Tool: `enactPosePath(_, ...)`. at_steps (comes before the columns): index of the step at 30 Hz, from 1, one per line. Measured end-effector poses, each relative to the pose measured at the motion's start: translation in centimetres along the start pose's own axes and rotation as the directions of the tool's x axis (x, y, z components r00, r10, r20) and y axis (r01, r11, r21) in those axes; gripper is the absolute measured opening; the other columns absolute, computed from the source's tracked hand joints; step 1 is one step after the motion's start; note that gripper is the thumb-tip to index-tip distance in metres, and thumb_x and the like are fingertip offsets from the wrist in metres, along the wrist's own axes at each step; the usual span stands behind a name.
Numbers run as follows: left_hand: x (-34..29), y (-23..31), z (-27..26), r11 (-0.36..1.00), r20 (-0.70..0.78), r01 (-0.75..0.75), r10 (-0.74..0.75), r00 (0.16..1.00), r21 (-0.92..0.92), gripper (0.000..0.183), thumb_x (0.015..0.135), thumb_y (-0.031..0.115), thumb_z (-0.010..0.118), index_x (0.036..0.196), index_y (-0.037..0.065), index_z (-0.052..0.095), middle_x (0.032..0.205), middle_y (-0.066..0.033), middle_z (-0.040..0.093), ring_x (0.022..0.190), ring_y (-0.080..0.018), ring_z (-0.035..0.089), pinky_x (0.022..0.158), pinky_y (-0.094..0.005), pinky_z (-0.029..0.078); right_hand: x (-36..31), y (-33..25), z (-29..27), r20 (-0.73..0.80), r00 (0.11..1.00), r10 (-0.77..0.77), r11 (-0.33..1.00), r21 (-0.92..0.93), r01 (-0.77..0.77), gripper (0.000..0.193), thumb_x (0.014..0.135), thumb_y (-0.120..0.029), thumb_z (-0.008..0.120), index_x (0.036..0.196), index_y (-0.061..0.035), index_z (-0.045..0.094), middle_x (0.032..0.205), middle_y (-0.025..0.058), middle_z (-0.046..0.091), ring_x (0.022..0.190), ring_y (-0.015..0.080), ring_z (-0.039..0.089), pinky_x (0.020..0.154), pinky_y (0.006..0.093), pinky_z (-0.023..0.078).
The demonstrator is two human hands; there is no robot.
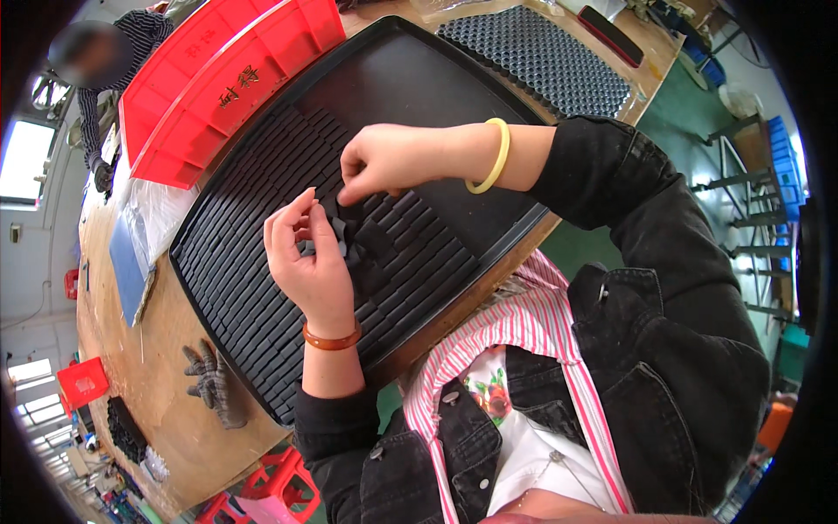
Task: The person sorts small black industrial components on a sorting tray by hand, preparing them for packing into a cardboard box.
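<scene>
A large black tray point(454, 96) lies before me, with rows of small black rectangular pieces point(253, 236) set close together. A loose heap of similar black pieces point(374, 244) rests on the rows, just right of my left hand. My right hand point(377, 163) reaches in over the tray, thumb and fingers pinched on a dark piece point(349, 208) that is partly hidden. Close by, my left hand point(305, 249) is raised with its fingers curled and the thumb near the fingertips. Whatever it holds is mostly hidden, though dark bits show beside the palm.
Stacked red bins point(236, 87) stand at the tray's far left edge. A block of clear cylindrical cells point(541, 61) and a dark red-edged case point(611, 37) lie at the far right. A grey glove point(214, 384) rests left of the tray. Another person point(113, 70) is beyond the bins.
</scene>
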State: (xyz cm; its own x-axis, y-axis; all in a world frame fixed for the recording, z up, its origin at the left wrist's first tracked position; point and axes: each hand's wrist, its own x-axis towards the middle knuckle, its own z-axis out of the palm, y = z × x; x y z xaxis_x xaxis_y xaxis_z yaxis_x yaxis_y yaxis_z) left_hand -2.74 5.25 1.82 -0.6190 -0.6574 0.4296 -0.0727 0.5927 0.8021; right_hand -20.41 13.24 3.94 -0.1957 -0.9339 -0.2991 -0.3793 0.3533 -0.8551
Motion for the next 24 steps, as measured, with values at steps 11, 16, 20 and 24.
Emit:
enactPosePath(11, -0.1, -0.3, 0.7, 0.943, 0.029, -0.181, 0.180, 0.983, 0.278, 0.027, 0.082, 0.008, 0.072, 0.108, 0.002, 0.068, 0.094, -0.0103, 0.064, 0.080, -0.0220, 0.061, 0.073, -0.0330, 0.051, -1.0, -0.2, 0.8, -0.022, 0.999, 0.031, 0.823, 0.567, -0.013, 0.021, 0.088, -0.021, 0.066, 0.093, -0.0010, 0.062, 0.083, 0.0041, 0.059, 0.058, 0.0089, 0.051, 0.046, 0.0207, 0.038)
enactPosePath(16, 0.0, 0.5, 0.7, 0.989, 0.039, -0.049, 0.044, 0.998, 0.137, 0.024, 0.089, 0.010, 0.067, 0.111, 0.000, 0.066, 0.095, -0.0078, 0.064, 0.078, -0.0154, 0.061, 0.071, -0.0277, 0.050, -0.8, 1.3, -0.1, 0.084, 0.984, 0.160, 0.524, 0.837, -0.157, 0.032, 0.084, -0.002, 0.051, 0.116, 0.0037, 0.048, 0.100, 0.0135, 0.062, 0.066, 0.0121, 0.055, 0.043, 0.0205, 0.039)
enactPosePath(20, 0.1, 0.2, 0.6, 0.993, 0.078, -0.059, 0.051, 0.996, 0.105, 0.021, 0.088, 0.008, 0.067, 0.107, 0.001, 0.067, 0.094, -0.0100, 0.064, 0.074, -0.0194, 0.061, 0.068, -0.0297, 0.050, -1.1, 1.6, -0.1, 0.051, 0.989, 0.135, 0.630, 0.766, -0.126, 0.030, 0.089, -0.003, 0.051, 0.119, 0.0037, 0.047, 0.103, 0.0144, 0.064, 0.065, 0.0097, 0.054, 0.043, 0.0193, 0.038)
enactPosePath(24, 0.0, -0.5, 0.5, 0.988, 0.090, -0.098, 0.088, 0.992, 0.115, 0.018, 0.088, 0.005, 0.066, 0.105, 0.000, 0.067, 0.092, -0.0109, 0.065, 0.077, -0.0211, 0.063, 0.069, -0.0298, 0.051, -1.6, 1.3, -0.3, 0.009, 0.998, 0.058, 0.734, 0.677, -0.049, 0.024, 0.096, -0.014, 0.055, 0.114, 0.0019, 0.054, 0.100, 0.0117, 0.067, 0.059, 0.0063, 0.051, 0.044, 0.0183, 0.038)
